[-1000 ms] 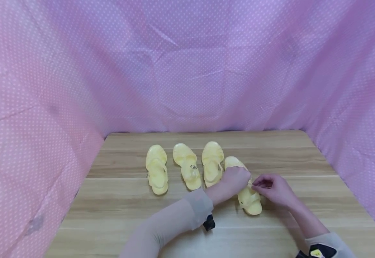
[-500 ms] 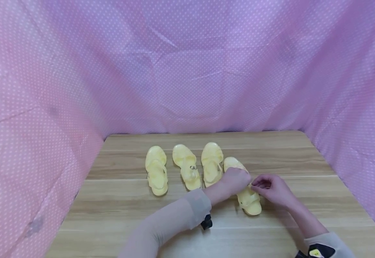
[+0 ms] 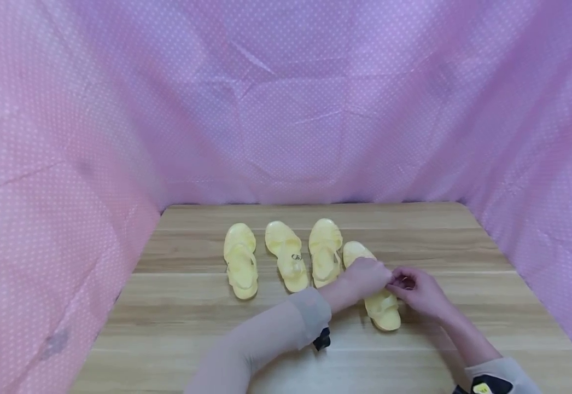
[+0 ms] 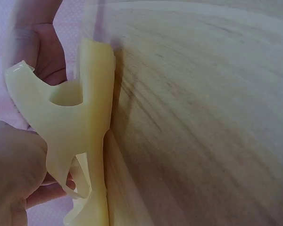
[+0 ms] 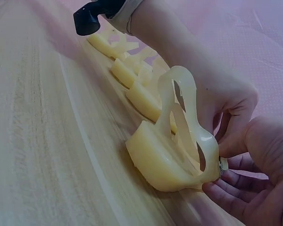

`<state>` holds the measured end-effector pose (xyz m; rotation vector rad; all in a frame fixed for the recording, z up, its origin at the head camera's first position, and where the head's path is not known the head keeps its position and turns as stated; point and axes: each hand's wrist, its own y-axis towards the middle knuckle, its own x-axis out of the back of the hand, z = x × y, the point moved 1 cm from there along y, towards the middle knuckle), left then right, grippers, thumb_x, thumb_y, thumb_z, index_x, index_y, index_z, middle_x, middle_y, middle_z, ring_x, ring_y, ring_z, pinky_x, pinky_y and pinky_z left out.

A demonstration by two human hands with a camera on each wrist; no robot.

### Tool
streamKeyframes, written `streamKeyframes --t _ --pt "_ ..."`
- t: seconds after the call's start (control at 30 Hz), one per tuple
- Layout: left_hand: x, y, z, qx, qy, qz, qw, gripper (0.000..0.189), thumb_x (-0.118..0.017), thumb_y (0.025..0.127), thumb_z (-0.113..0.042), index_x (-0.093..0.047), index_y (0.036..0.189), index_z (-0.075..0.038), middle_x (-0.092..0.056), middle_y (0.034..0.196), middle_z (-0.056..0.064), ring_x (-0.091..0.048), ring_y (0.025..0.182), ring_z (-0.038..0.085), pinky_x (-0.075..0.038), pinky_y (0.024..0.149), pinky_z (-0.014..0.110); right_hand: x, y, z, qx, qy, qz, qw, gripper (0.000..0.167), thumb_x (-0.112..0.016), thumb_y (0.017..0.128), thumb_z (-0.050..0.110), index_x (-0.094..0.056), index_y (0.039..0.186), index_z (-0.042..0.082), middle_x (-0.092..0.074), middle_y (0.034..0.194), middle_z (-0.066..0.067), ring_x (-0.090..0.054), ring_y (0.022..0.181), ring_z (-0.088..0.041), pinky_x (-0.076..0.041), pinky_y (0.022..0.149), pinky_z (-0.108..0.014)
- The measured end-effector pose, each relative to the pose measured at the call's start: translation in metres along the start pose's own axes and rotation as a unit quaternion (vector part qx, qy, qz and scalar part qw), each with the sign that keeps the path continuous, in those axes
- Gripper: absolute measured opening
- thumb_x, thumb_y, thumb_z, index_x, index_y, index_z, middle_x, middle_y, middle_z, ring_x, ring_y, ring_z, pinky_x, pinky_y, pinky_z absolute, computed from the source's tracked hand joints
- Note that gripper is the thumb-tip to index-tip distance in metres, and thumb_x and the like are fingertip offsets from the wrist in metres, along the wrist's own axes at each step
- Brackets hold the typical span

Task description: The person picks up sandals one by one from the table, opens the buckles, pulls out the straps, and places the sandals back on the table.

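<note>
A pale yellow jelly sandal (image 3: 383, 314) lies tilted on the wooden table, toe away from me. My left hand (image 3: 368, 276) reaches across its middle with curled fingers and covers much of its upper. In the right wrist view, that hand's fingertips meet the ankle strap (image 5: 208, 146) near a small metal buckle (image 5: 220, 165). My right hand (image 3: 421, 293) is at the sandal's right side, its thumb and fingers pinching around the strap by the buckle. The fingertips of both hands nearly touch. From the left wrist, the sandal's side (image 4: 96, 89) shows, partly hiding the fingers.
Three more yellow sandals stand in a row to the left: a far-left one (image 3: 241, 268), one with a dark mark (image 3: 291, 268), and one close beside my left hand (image 3: 324, 249). Pink dotted cloth (image 3: 286, 137) hangs around the wooden table (image 3: 182, 323).
My left hand has shifted slightly right along the sandal, closing the gap to my right hand. The right hand stays almost in place, and the other sandals have not moved.
</note>
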<state>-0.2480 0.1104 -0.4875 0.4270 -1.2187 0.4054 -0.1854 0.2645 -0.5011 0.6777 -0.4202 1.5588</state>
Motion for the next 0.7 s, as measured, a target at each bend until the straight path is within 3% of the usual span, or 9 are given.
streamKeyframes --t 0.3,0.47,0.6,0.7 --pt "0.0015 0.0034 0.0019 0.026 -0.015 0.018 0.9994 0.023 -0.064 0.104 -0.02 -0.076 0.089 -0.033 -0.077 0.092 -0.016 -0.066 0.075 0.0 -0.06 0.066 0.021 0.0024 -0.0012 -0.0007 0.022 -0.016 -0.002 0.9996 0.009 -0.077 0.093 0.004 -0.069 0.093 0.008 -0.069 0.086 0.0 -0.06 0.079 0.001 -0.054 0.071 -0.021" --pt "0.0026 0.0014 0.0014 0.014 -0.023 0.015 0.9995 0.023 -0.064 0.105 -0.024 -0.075 0.088 -0.034 -0.078 0.091 -0.016 -0.068 0.077 0.0 -0.06 0.065 0.022 0.0016 -0.0027 0.0008 0.021 -0.007 -0.009 0.9997 0.011 -0.08 0.092 0.005 -0.07 0.094 0.008 -0.071 0.086 -0.001 -0.062 0.078 0.002 -0.056 0.07 -0.021" --pt "-0.0021 0.0002 0.0034 0.024 -0.028 0.02 0.9991 0.021 -0.065 0.104 -0.019 -0.076 0.091 -0.031 -0.077 0.092 -0.014 -0.067 0.079 0.001 -0.059 0.067 0.02 0.0024 -0.0033 0.0008 0.023 0.002 -0.008 0.9997 0.01 -0.078 0.092 0.003 -0.069 0.093 0.006 -0.069 0.085 -0.001 -0.061 0.077 0.001 -0.056 0.07 -0.02" --pt "-0.0024 -0.0044 0.0077 0.032 -0.06 0.036 0.997 0.012 -0.069 0.1 -0.022 -0.077 0.096 -0.03 -0.076 0.093 -0.013 -0.065 0.078 0.001 -0.056 0.064 0.019 0.003 -0.0031 -0.0005 0.016 0.013 0.003 0.9998 0.009 -0.079 0.094 0.006 -0.071 0.098 0.003 -0.072 0.088 -0.003 -0.065 0.08 0.0 -0.058 0.074 -0.02"
